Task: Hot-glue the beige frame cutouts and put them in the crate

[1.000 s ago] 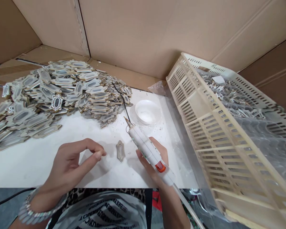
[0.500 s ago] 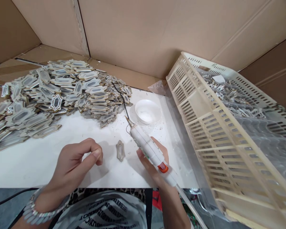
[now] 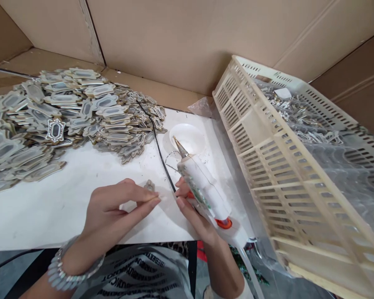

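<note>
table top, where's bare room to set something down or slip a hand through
Bare white table lies between the heap of plaques and the near edge, left of the left hand. Crowded: the far left under the heap, the strip between the white dish and slatted crate, and around the right hand with its glue gun.

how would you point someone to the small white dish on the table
Start at the cream slatted basket on the right and look just left of its near corner, on the white table. The dish sits beyond the glue gun tip: round, plain white, unlike the grey ornate plaques piled left.
</note>
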Available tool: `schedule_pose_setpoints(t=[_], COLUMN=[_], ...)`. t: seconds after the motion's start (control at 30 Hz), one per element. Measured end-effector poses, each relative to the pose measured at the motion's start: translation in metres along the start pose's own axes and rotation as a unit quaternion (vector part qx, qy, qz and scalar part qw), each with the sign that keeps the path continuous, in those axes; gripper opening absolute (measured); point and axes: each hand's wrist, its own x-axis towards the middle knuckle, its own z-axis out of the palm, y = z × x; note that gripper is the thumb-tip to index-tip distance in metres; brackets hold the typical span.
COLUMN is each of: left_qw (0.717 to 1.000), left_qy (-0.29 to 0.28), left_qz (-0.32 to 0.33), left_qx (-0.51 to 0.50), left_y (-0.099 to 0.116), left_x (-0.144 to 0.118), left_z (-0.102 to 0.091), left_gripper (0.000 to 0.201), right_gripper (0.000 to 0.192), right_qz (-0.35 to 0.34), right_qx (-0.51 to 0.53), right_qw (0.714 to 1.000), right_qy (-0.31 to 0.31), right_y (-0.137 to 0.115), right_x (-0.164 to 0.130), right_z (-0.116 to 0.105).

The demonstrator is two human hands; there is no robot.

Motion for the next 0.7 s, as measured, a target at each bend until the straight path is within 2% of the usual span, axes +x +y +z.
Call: schedule_pose_setpoints(t=[0.1,0.23,0.33,0.43,0.53,0.63,0.7], left_qw=[0.998,0.991,0.978,0.977,0.97,0.951,0.941], left_qy=[-0.004,0.005,0.008,-0.053,-0.077,-0.088,-0.104], left_qz=[-0.025,-0.035,-0.023,0.007,0.035,0.079,0.099], left_qx=[0.052,0.132,0.206,0.208,0.228,0.286,0.306], left_y=[0.002,0.003,-0.004,-0.016,-0.026,-0.03,-0.031], left_x=[0.009,0.022,0.026,0.028,0.029,0.029,0.029], left_z=[-0.008,-0.02,-0.027,-0.033,-0.036,-0.036,-0.035], left_gripper=[0.034,0.054,0.052,0.031,0.042,0.038,0.044], right_gripper=[0.004,0.004,0.004,0.009,0.017,0.018,0.013], right_qz=[0.007,0.02,0.009,-0.02,-0.034,-0.011,0.005], right_qx=[-0.001,-0.012,-0.018,-0.007,0.008,0.011,0.006], right_qw=[1.0,0.999,0.999,0.998,0.995,0.997,0.998], right_qy=[0.013,0.024,0.029,0.065,0.098,0.08,0.057], right_y=[0.002,0.001,0.004,0.013,0.02,0.015,0.009], right_x=[0.0,-0.001,-0.001,-0.001,-0.002,-0.002,-0.002], right_z=[0.0,-0.003,-0.001,0.006,0.011,0.008,0.004])
